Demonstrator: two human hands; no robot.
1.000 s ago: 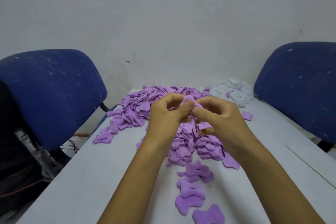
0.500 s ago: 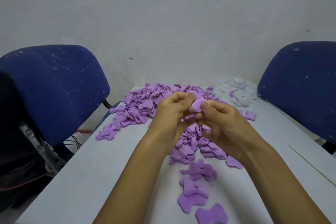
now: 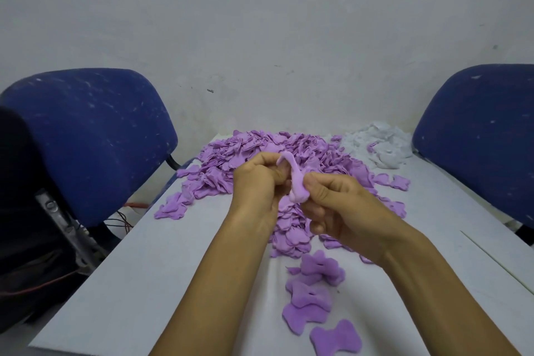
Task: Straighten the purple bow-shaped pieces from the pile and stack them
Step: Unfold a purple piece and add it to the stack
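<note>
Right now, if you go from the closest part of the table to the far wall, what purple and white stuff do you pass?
A loose purple bow piece → small stack of bow pieces → big purple pile → white pile at the far right corner.

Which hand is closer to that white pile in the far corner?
Right. The right hand sits below and left of the white pile; the left hand is farther left.
</note>
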